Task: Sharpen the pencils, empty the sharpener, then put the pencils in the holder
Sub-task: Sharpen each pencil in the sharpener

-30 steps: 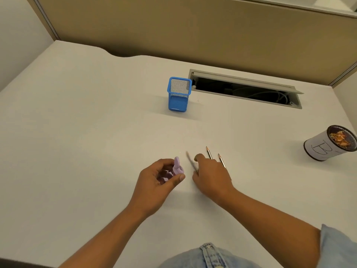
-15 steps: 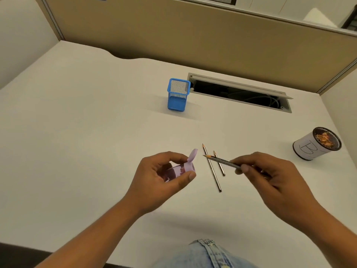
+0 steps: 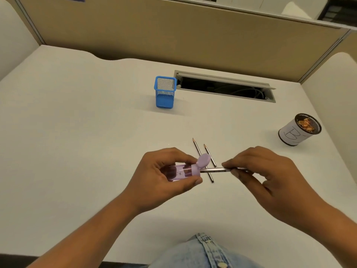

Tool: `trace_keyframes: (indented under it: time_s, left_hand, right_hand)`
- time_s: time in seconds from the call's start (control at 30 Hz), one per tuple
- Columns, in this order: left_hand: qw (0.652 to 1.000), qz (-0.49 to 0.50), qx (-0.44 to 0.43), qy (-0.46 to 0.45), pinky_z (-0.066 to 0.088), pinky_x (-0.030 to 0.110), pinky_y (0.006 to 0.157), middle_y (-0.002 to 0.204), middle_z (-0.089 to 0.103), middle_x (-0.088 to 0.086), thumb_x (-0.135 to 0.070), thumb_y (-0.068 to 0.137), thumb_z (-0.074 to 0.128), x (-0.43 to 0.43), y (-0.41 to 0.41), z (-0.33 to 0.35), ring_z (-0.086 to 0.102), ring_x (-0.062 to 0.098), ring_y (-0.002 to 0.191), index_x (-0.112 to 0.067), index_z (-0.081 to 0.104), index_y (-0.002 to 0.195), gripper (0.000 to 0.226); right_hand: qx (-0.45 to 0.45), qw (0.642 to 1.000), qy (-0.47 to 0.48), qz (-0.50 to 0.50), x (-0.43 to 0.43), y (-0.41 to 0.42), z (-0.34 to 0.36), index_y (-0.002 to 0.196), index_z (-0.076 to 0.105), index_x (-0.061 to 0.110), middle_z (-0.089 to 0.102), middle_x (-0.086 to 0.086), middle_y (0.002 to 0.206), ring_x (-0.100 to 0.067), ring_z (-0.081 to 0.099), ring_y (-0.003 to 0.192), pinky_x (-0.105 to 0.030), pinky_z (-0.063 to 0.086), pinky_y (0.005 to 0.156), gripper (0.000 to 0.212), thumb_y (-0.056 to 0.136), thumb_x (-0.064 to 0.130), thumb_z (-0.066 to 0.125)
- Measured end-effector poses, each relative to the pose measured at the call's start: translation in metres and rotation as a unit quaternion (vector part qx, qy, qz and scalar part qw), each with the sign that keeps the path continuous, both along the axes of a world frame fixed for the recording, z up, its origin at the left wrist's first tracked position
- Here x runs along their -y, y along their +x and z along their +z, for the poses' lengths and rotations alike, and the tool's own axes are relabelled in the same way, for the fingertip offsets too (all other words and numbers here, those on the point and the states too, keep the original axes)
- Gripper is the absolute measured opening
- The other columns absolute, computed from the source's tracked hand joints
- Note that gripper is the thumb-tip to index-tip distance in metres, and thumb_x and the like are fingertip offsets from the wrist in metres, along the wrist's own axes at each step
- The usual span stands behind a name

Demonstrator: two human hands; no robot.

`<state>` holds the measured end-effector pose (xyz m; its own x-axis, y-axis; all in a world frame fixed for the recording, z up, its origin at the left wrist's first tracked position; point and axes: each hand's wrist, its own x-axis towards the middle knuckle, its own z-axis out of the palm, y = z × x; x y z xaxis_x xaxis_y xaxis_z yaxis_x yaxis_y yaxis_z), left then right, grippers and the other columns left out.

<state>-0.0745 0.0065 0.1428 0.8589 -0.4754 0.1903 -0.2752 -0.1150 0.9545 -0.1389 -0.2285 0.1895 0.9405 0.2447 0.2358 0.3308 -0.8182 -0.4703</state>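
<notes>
A: Smooth pale desk [image 3: 77,132], beige partition behind. Sharpening now?
B: Yes. Left hand [image 3: 160,176] gripping translucent lilac sharpener [image 3: 181,172] with flipped-up lid; right hand [image 3: 264,171] pinching slim pencil [image 3: 214,170], tip at the hole.
A: Advice?
B: Line up straight, twist gently. Beneath, two more pencils [image 3: 197,149] lying flat; blue mesh holder [image 3: 165,93] well beyond.

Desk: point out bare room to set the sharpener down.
Widest bare patch: left of the blue holder and left hand, out to the left edge of the desk. Another between holder and loose pencils. Crowded: from left hand to right hand, above those pencils.
</notes>
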Motion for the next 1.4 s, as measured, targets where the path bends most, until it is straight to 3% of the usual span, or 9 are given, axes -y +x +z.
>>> trace_keyframes:
  time_s: [0.4, 0.57, 0.67, 0.73, 0.9, 1.1, 1.23, 1.33, 1.4]
  left_hand:
    - [0.994, -0.031, -0.098, -0.046, 0.047, 0.021, 0.064, 0.071, 0.07, -0.004, -0.023, 0.069, 0.083, 0.004, -0.007, 0.014, 0.061, 0.004, 0.067, -0.01, 0.077, 0.085, 0.021]
    - [0.99, -0.016, 0.132, 0.037, 0.038, 0.014, 0.059, 0.075, 0.06, -0.013, -0.025, 0.073, 0.083, 0.0, 0.002, 0.016, 0.051, 0.005, 0.064, -0.013, 0.073, 0.09, 0.023]
    - [0.973, -0.05, 0.21, 0.077, 0.036, 0.016, 0.059, 0.078, 0.064, -0.006, -0.025, 0.076, 0.081, 0.0, 0.006, 0.015, 0.05, 0.008, 0.066, -0.01, 0.073, 0.095, 0.025]
    - [0.979, -0.047, 0.184, 0.07, 0.035, 0.015, 0.057, 0.077, 0.064, -0.007, -0.024, 0.075, 0.082, 0.0, 0.006, 0.016, 0.049, 0.007, 0.063, -0.012, 0.073, 0.093, 0.023]
    - [0.998, 0.002, 0.051, 0.027, 0.041, 0.013, 0.056, 0.068, 0.06, -0.017, -0.022, 0.071, 0.084, 0.0, 0.002, 0.016, 0.054, 0.004, 0.059, -0.023, 0.07, 0.081, 0.018]
    - [0.993, -0.003, -0.108, -0.056, 0.05, 0.023, 0.064, 0.073, 0.07, -0.006, -0.025, 0.069, 0.085, 0.002, -0.002, 0.016, 0.061, 0.008, 0.065, -0.016, 0.073, 0.082, 0.02]
    - [1.0, -0.008, -0.002, -0.005, 0.045, 0.019, 0.061, 0.072, 0.064, -0.014, -0.025, 0.073, 0.084, 0.001, -0.004, 0.011, 0.058, 0.003, 0.064, -0.017, 0.072, 0.084, 0.018]
    - [0.99, -0.026, 0.13, 0.053, 0.042, 0.022, 0.053, 0.075, 0.062, -0.009, -0.026, 0.074, 0.083, 0.0, -0.002, 0.007, 0.054, 0.008, 0.064, -0.016, 0.071, 0.089, 0.022]
    - [0.99, -0.024, 0.128, 0.046, 0.044, 0.026, 0.052, 0.075, 0.063, -0.008, -0.025, 0.074, 0.083, 0.0, -0.002, 0.009, 0.055, 0.01, 0.064, -0.016, 0.071, 0.089, 0.022]
  right_hand:
    - [0.212, 0.961, -0.155, 0.081, 0.001, 0.009, 0.008, 0.08, 0.077, 0.006, 0.07, -0.005, 0.067, -0.03, 0.054, 0.048, -0.034, 0.043, 0.044, 0.015, 0.085, 0.02, 0.075]
    - [-0.077, 0.996, 0.029, -0.034, -0.012, 0.009, 0.018, 0.072, 0.063, 0.027, 0.068, 0.012, 0.064, -0.01, 0.054, 0.049, -0.016, 0.036, 0.043, 0.022, 0.087, 0.042, 0.066]
    - [-0.366, 0.9, 0.215, -0.098, -0.008, 0.019, 0.023, 0.064, 0.062, 0.02, 0.046, 0.001, 0.054, -0.025, 0.03, 0.053, -0.024, 0.022, 0.047, 0.032, 0.08, 0.044, 0.075]
    - [-0.39, 0.901, 0.169, -0.088, -0.009, 0.021, 0.031, 0.066, 0.063, 0.022, 0.045, -0.001, 0.055, -0.026, 0.031, 0.055, -0.029, 0.023, 0.049, 0.031, 0.078, 0.049, 0.074]
    - [-0.072, 0.996, -0.058, -0.003, -0.007, 0.019, 0.038, 0.083, 0.06, 0.038, 0.06, 0.012, 0.068, -0.011, 0.052, 0.057, -0.016, 0.039, 0.044, 0.015, 0.083, 0.052, 0.063]
    - [0.193, 0.952, -0.206, 0.121, -0.003, 0.02, 0.025, 0.075, 0.071, 0.007, 0.067, -0.007, 0.065, -0.031, 0.056, 0.048, -0.034, 0.044, 0.04, 0.022, 0.087, 0.025, 0.07]
    - [-0.101, 0.992, -0.07, 0.0, -0.016, 0.021, 0.032, 0.07, 0.053, 0.025, 0.059, 0.009, 0.053, -0.012, 0.045, 0.042, -0.026, 0.036, 0.039, 0.03, 0.088, 0.047, 0.062]
    - [-0.406, 0.889, 0.178, -0.115, -0.017, 0.032, 0.037, 0.058, 0.055, 0.017, 0.047, 0.005, 0.047, -0.012, 0.03, 0.043, -0.019, 0.025, 0.041, 0.034, 0.08, 0.035, 0.075]
    - [-0.423, 0.885, 0.164, -0.107, -0.016, 0.032, 0.04, 0.059, 0.058, 0.016, 0.052, 0.001, 0.049, -0.014, 0.033, 0.046, -0.02, 0.026, 0.043, 0.032, 0.079, 0.033, 0.076]
